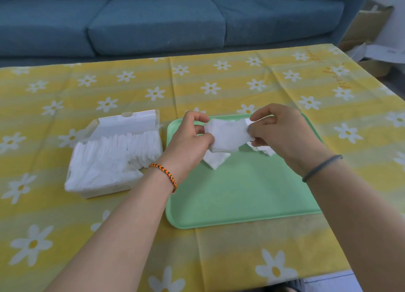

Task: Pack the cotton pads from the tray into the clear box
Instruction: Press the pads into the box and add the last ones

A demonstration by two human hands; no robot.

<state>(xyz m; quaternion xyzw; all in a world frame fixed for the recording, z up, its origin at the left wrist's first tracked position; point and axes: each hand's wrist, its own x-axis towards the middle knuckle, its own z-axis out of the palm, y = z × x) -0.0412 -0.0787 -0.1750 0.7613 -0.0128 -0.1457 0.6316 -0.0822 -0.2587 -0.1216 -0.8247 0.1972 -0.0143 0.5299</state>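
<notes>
A small stack of white cotton pads [226, 135] is held above the far part of the green tray [241, 195]. My left hand [189, 138] pinches its left edge and my right hand [282, 131] pinches its right edge. One loose pad [215, 160] lies on the tray under the stack, and a few more pads [264, 150] peek out below my right hand. The clear box [105, 188] stands left of the tray with its lid [129, 122] tipped back. Rows of white pads [114, 151] fill most of it.
Tray and box sit on a table with a yellow daisy-print cloth [219, 83]. A blue sofa [153, 22] runs along the far side. Cardboard boxes [368, 24] stand at the far right, off the table.
</notes>
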